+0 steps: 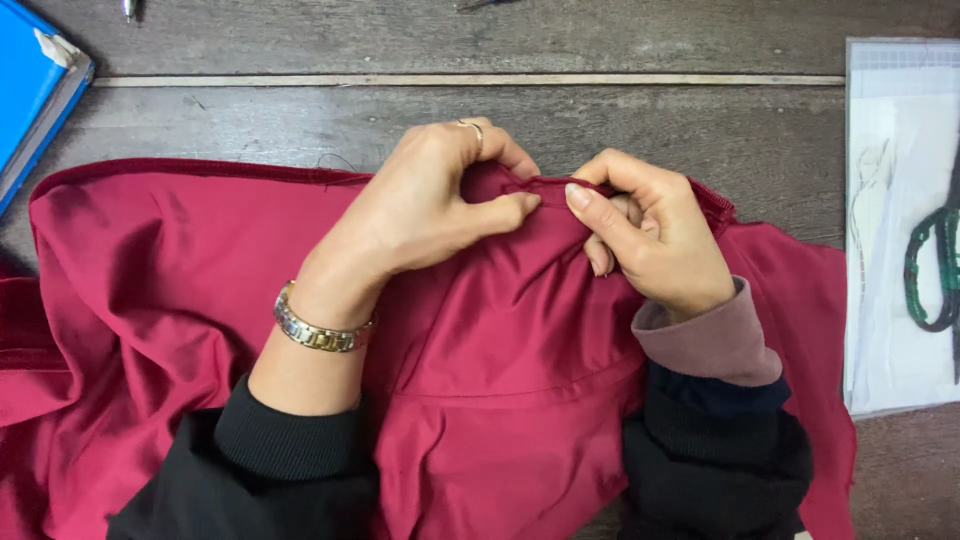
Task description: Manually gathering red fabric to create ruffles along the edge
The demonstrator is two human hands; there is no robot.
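Note:
A dark red fabric garment (500, 350) lies spread across a dark wooden table (620, 120). My left hand (425, 200), with a ring and a metal wristwatch, pinches the fabric's upper edge between thumb and fingers. My right hand (655, 235) grips the same edge just to the right, its thumb almost touching the left thumb. Between the two hands the cloth is bunched into folds. Both forearms wear black sleeves and rest on the fabric; a pink cuff shows at the right wrist.
A blue book or folder (30, 90) lies at the top left corner. At the right edge a clear plastic sleeve (895, 230) holds white sheets, with green-handled scissors (935, 265) on it. A small metal tip (128, 10) shows at the top edge.

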